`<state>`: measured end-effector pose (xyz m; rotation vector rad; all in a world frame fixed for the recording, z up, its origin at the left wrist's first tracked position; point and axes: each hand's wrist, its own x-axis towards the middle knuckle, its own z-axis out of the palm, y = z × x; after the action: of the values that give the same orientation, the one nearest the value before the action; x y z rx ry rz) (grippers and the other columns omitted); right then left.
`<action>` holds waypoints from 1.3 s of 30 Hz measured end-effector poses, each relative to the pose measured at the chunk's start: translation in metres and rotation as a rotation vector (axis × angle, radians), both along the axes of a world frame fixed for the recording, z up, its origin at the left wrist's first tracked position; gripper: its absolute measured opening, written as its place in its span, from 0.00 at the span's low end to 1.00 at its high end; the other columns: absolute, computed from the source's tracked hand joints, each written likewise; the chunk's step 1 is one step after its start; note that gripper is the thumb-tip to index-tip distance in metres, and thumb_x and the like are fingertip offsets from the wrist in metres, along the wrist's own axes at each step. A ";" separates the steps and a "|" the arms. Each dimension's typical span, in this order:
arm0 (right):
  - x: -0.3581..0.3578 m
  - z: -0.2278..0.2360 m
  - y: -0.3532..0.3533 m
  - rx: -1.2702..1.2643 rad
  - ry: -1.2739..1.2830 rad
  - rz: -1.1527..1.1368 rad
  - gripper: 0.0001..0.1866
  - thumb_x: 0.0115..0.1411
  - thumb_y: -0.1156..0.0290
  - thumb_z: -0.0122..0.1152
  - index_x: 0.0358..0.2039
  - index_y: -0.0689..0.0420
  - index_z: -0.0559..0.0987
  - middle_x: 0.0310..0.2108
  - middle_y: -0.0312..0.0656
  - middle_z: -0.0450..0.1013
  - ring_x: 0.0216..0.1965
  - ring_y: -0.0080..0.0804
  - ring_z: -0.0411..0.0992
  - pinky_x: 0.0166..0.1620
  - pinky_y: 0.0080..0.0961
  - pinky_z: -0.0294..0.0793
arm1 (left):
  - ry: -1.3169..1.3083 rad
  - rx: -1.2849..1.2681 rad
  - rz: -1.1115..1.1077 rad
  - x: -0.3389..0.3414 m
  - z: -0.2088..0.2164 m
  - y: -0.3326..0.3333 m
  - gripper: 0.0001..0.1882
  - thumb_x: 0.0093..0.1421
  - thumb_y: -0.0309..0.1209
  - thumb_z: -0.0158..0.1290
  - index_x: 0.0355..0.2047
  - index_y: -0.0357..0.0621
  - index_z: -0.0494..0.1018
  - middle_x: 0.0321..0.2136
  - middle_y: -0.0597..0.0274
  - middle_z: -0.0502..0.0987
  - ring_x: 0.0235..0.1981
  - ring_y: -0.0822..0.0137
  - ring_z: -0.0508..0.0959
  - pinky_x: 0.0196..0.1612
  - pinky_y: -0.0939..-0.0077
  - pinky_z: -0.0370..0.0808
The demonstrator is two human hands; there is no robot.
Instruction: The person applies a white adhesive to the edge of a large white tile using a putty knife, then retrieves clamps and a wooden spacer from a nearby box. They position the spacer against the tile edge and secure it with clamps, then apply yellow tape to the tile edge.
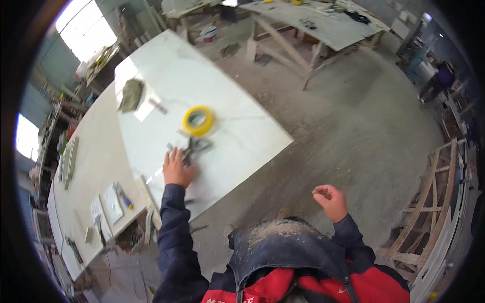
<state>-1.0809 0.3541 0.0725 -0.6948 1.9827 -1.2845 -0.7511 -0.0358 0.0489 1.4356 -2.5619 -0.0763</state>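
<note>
My left hand (pixel 178 170) is over a glossy white marble-look slab (pixel 237 136), its fingers stretched out and apart. Just beyond its fingertips lies a dark grey metal tool (pixel 194 147), slightly blurred, so its exact kind is unclear. I cannot tell whether the fingers touch it. Beside that tool rests a roll of yellow tape (pixel 198 120). Farther back on the slab are a crumpled olive cloth (pixel 131 95) and a small flat strip (pixel 158 106). My right hand (pixel 331 202) hangs over the floor, away from the slab, fingers curled together with nothing visible in them.
Left of the slab, a beige panel (pixel 96 151) carries a screwdriver (pixel 125 198) and long strips (pixel 70 159). Another work table (pixel 323 28) on wooden legs stands at the back. Wooden frames (pixel 429 202) lean at the right; a person (pixel 442 78) is farther off.
</note>
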 end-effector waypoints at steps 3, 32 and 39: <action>-0.060 -0.001 0.031 -0.101 -0.034 -0.104 0.12 0.60 0.71 0.65 0.43 0.62 0.80 0.37 0.38 0.80 0.39 0.23 0.77 0.45 0.25 0.77 | -0.195 0.073 0.080 -0.033 -0.019 -0.039 0.31 0.53 0.44 0.60 0.56 0.45 0.72 0.59 0.49 0.71 0.63 0.54 0.67 0.70 0.57 0.55; -0.597 -0.017 -0.244 -0.138 -0.337 0.063 0.12 0.62 0.76 0.61 0.44 0.67 0.77 0.37 0.45 0.80 0.36 0.28 0.79 0.41 0.24 0.78 | 0.242 -0.032 0.600 -0.351 0.080 -0.070 0.13 0.48 0.34 0.62 0.30 0.36 0.78 0.26 0.50 0.75 0.31 0.50 0.78 0.35 0.62 0.73; -0.690 -0.032 -0.404 -0.120 -0.420 0.315 0.12 0.62 0.74 0.61 0.44 0.67 0.77 0.37 0.45 0.80 0.37 0.27 0.78 0.42 0.24 0.77 | 0.137 0.087 0.831 -0.423 0.037 -0.130 0.17 0.46 0.38 0.63 0.29 0.36 0.78 0.33 0.45 0.78 0.38 0.44 0.78 0.42 0.54 0.74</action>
<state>-1.7708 -0.0495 0.0407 -0.6951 1.4080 -1.2421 -1.1743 -0.1659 0.0862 2.2984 -1.6959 -0.1491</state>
